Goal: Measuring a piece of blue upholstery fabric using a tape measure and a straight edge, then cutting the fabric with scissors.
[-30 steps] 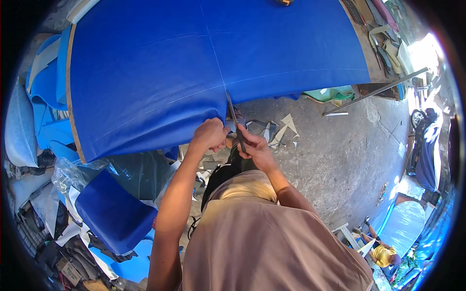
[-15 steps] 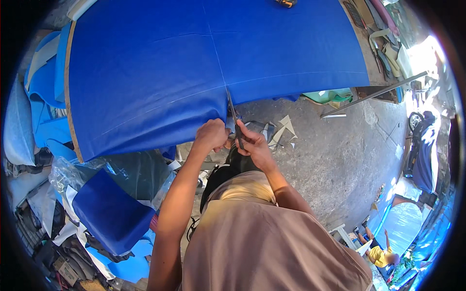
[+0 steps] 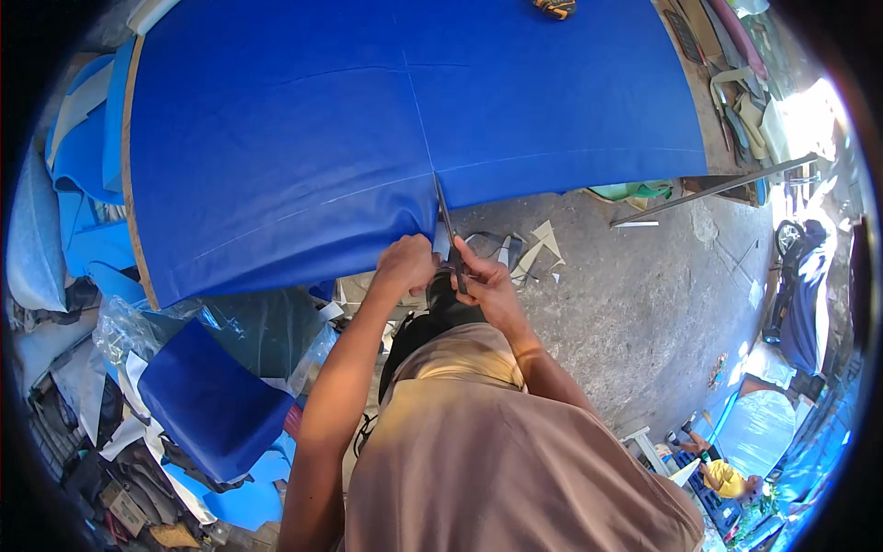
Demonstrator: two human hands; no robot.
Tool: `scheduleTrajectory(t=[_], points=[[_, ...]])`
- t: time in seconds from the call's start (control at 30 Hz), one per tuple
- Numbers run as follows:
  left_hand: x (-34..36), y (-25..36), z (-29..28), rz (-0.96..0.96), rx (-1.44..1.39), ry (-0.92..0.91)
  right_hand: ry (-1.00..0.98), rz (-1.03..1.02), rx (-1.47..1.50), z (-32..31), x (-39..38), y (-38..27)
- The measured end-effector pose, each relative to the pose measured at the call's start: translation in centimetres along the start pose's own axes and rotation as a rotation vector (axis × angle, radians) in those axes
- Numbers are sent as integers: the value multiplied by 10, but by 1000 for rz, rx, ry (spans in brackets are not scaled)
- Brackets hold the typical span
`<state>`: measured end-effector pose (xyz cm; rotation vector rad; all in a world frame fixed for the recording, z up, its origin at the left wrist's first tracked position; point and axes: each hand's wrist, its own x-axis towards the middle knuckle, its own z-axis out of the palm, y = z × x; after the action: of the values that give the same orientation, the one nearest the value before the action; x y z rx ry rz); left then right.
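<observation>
A large blue sheet, smooth like vinyl or leatherette, covers the table and hangs over its near edge. Thin pale lines cross on it. My right hand grips a pair of dark-handled scissors, whose blades point away from me into a cut in the sheet, with the tip close to where two lines meet. Just left of the scissors, my left hand is closed on the sheet's near edge, pulling it into folds. Its fingertips are partly hidden.
An orange and black tape measure lies at the far edge. Tools and scraps line the table's right end. A metal bar juts out there. Pale offcuts lie on the concrete floor. Another person is at lower right.
The view has shifted slightly, so more of the tape measure shows. Both hands and the scissors stay at the cut with little change. The distant person has changed posture.
</observation>
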<state>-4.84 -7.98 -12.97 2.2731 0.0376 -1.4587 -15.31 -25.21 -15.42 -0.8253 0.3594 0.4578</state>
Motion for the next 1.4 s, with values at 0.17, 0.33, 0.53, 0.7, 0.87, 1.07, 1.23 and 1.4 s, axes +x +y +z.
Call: scheduleTrajectory(t=[0.17, 0.33, 0.53, 0.7, 0.87, 1.07, 1.23, 1.4], points=[[19, -15, 17, 119, 166, 172, 56, 73, -78, 0, -12, -5], [-3, -51, 31, 282, 151, 271, 42, 104, -438, -6, -58, -33], [-84, -185, -6, 123, -31, 802, -208, 233, -540, 66, -33, -31], [-150, -369, -82, 61, 140, 1512, -495, 257, -595, 196, 32, 40], [-184, -540, -157, 39, 443, 1225, -592, 343, -190, 340, 74, 179], [-174, -623, -173, 253, 415, 1159, -310, 457, -25, 434, 66, 269], [-165, -619, -112, 98, -234, 1307, -184, 395, -42, 459, 51, 292], [-115, -613, -105, 112, -1259, 1264, -102, 343, 3, 462, 41, 312]])
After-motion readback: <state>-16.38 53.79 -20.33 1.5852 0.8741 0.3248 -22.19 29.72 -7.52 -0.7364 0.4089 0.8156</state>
